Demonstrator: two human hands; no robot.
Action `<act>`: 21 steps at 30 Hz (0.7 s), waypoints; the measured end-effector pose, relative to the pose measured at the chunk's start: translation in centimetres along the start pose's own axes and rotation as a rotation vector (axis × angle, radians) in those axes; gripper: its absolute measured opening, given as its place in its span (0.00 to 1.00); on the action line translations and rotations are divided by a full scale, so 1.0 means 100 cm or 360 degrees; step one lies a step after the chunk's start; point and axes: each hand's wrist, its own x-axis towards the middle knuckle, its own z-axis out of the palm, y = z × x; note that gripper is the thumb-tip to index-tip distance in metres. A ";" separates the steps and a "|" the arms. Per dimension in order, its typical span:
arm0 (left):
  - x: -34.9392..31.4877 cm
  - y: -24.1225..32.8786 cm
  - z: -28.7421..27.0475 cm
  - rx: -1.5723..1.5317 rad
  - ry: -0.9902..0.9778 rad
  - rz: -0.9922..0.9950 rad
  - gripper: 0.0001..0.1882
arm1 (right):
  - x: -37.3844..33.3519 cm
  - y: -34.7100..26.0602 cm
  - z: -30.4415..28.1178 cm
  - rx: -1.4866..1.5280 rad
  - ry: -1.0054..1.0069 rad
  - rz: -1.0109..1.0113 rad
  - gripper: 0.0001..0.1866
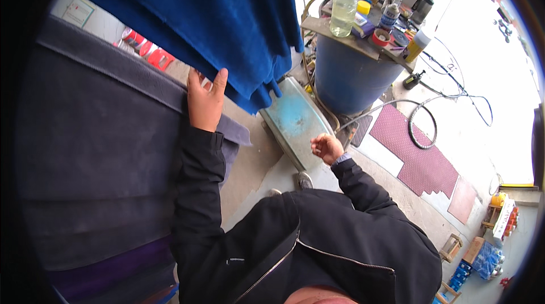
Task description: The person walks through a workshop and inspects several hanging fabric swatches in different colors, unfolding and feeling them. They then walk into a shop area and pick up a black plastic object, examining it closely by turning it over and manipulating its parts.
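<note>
My left hand is raised at the lower edge of a hanging blue cloth, close beside the folded top edge of a grey cloth. Its thumb and fingers are apart, and I see nothing held between them. Some of its fingers are partly hidden, so I cannot tell whether they touch the blue cloth. Lower and to the right, my right hand hovers above a greenish metal box with a blue stain on top. Its fingers are loosely curled and apart, with nothing visible in them.
A blue barrel carries a board with a clear bottle, tape rolls and several other bottles. A black hose coils beside a maroon mat. Boxes and blue packages lie at the lower right.
</note>
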 end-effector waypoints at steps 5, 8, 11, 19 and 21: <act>-0.001 0.001 0.010 0.0158 -0.0022 -0.0100 0.25 | -0.010 -0.009 0.004 -0.0033 -0.0305 0.0192 0.24; -0.026 0.017 0.008 0.0202 -0.0144 0.0014 0.25 | -0.018 -0.008 0.018 -0.0097 -0.0124 -0.0054 0.08; -0.060 0.042 -0.001 0.0148 -0.0200 0.0201 0.22 | -0.026 -0.018 0.038 -0.0096 -0.0311 -0.0188 0.08; -0.119 0.089 -0.044 -0.0926 -0.0345 -0.0098 0.35 | -0.043 -0.106 0.178 -0.0461 -0.0180 -0.0870 0.36; -0.127 0.087 -0.049 -0.1086 -0.0405 -0.0185 0.37 | -0.052 -0.114 0.216 -0.0475 -0.0376 -0.0788 0.41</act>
